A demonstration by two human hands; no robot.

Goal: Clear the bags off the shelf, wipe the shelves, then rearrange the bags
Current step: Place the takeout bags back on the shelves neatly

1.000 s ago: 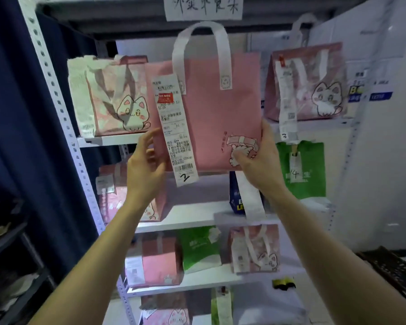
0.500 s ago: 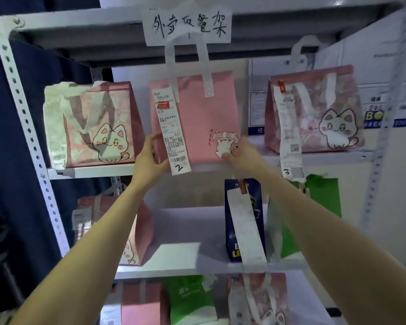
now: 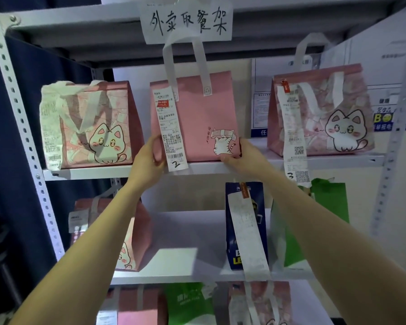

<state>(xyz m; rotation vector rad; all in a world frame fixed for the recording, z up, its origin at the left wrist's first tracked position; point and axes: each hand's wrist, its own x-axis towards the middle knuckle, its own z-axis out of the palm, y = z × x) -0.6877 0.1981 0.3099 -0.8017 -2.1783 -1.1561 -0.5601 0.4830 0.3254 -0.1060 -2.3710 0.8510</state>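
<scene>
A plain pink bag (image 3: 197, 118) with white handles and a long receipt marked 2 stands upright in the middle of the top shelf (image 3: 89, 171). My left hand (image 3: 148, 158) grips its lower left corner. My right hand (image 3: 244, 153) grips its lower right corner beside the small cat print. Its base rests on the shelf board. A pink cat-print bag (image 3: 92, 127) stands to its left, and another pink cat bag (image 3: 319, 113) with a receipt marked 3 stands to its right.
On the second shelf (image 3: 188, 273) stand a pink bag (image 3: 136, 233), a dark blue bag (image 3: 244, 221) with a long receipt and a green bag (image 3: 328, 202). Lower down are more pink bags and a green bag (image 3: 188, 303). A handwritten paper sign (image 3: 185, 19) hangs above. A perforated white upright (image 3: 21, 113) edges the left.
The pink bag moved from in front of the shelves back and down onto the top shelf, both hands still holding its lower corners. The view came closer and tilted upward.
</scene>
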